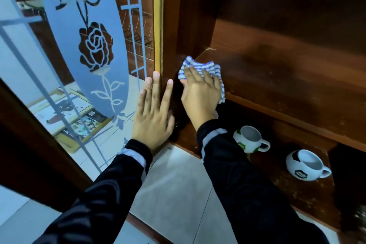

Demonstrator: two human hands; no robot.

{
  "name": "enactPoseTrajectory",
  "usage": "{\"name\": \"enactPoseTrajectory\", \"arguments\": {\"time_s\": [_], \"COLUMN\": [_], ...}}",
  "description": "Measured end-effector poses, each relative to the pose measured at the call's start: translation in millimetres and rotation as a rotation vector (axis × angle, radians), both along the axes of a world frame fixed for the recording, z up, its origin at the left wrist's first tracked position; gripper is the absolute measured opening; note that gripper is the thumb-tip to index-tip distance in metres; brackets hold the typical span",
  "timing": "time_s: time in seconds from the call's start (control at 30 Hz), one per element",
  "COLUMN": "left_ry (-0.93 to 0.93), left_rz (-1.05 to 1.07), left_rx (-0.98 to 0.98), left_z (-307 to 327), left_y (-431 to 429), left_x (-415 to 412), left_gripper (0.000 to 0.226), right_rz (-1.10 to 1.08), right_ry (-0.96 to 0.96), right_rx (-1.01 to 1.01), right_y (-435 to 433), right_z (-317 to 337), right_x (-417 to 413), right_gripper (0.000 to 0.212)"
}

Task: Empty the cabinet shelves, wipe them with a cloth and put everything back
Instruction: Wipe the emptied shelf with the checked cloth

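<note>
Wiping stage, upper shelf. The right hand (200, 93) is pressing a blue-and-white striped cloth (200, 66) onto the front left corner of the cabinet shelf (277, 77). Its fingers (193, 74) are lying flat and released over the fabric rather than clenched round it, probably so that the palm spreads the pressure across the wood. The loose end of the cloth is hanging over the shelf's front edge.

The left hand (152, 113) is resting with straight, spread fingers (156, 85) against the edge of the open glass door (79, 45), grasping nothing. Judging by its placing, it is keeping the door clear of the opening and steadying the person while they are leaning in. The shelf under the cloth is carrying no objects, which suits wiping.

Two football-patterned mugs are sitting on the lower shelf (277, 180): one with green patches (248, 138) and one with black patches (305, 166), well apart, both tilted with their handles pointing right. They are not yet taken out, so the emptying is looking incomplete there.

Hard to read: the cabinet's upper interior is falling into deep shadow, and the shelf's right end is running out of view. The right thumb is lying hidden under the hand. The frosted rose pattern is masking most of what is behind the door – only a wire rack and a framed picture on the tiled floor (174, 184) are showing through.
</note>
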State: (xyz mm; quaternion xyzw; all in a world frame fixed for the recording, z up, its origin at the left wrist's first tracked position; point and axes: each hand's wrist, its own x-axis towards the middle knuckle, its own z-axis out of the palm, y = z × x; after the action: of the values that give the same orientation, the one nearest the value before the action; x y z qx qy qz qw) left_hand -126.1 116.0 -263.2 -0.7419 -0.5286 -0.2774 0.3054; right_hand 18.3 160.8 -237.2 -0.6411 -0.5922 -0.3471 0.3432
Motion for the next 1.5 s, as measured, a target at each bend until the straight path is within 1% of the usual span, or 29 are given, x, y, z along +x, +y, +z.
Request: {"name": "enactPoseTrajectory", "arguments": {"time_s": [0.13,0.27,0.4,0.5,0.6,0.7,0.8,0.93,1.1,1.23,1.37,1.43,1.5], "left_ry": [0.024,0.016,0.016,0.017,0.028,0.029,0.059,0.091,0.096,0.146,0.166,0.141,0.075], "left_rz": [-0.003,-0.015,-0.026,-0.047,-0.053,-0.048,-0.039,-0.022,-0.015,0.013,0.012,-0.023,-0.091], "left_rx": [-0.016,-0.024,-0.053,-0.068,-0.07,-0.085,-0.097,-0.105,-0.131,-0.132,-0.137,-0.15,-0.161], "left_z": [0.7,2.0,3.3,3.8,5.1,5.6,4.7,2.9,3.0,2.2,2.2,1.5,-2.8], "left_y": [-2.5,-3.9,-6.3,-7.5,-7.5,-7.1,-8.1,-6.7,-6.4,-7.9,-8.9,-10.8,-14.6], "left_x": [-2.0,-1.8,-1.8,-3.8,-5.2,-4.0,-6.5,-8.2,-7.1,-9.2,-11.3,-11.6,-12.8], "left_gripper": [0.092,0.093,0.094,0.095,0.097,0.099,0.1,0.098,0.096,0.095,0.093,0.091,0.089], "right_rz": [-0.003,-0.031,-0.096,-0.076,-0.021,-0.022,-0.015,0.047,0.05,0.03,0.038,0.053,0.054], "right_ry": [-0.004,-0.05,-0.221,-0.293,-0.287,-0.286,-0.332,-0.419,-0.509,-0.491,-0.511,-0.49,-0.426], "right_rx": [0.017,-0.02,-0.058,-0.058,-0.05,-0.063,-0.093,-0.096,-0.088,-0.086,-0.086,-0.084,-0.096], "right_y": [-5.0,-17.4,-18.3,-18.8,-24.4,-28.7,-29.2,-24.5,-31.6,-32.7,-37.0,-43.5,-52.8], "right_z": [-1.2,-4.4,-10.2,-11.7,-12.8,-12.4,-10.2,-3.0,-4.2,-8.4,-9.2,-12.1,-17.3], "right_x": [1.7,15.9,26.3,31.1,31.0,28.5,29.2,36.2,51.9,50.0,50.6,49.6,45.4], "right_gripper": [0.032,0.039,0.056,0.063,0.06,0.056,0.058,0.066,0.065,0.067,0.058,0.055,0.053]}}
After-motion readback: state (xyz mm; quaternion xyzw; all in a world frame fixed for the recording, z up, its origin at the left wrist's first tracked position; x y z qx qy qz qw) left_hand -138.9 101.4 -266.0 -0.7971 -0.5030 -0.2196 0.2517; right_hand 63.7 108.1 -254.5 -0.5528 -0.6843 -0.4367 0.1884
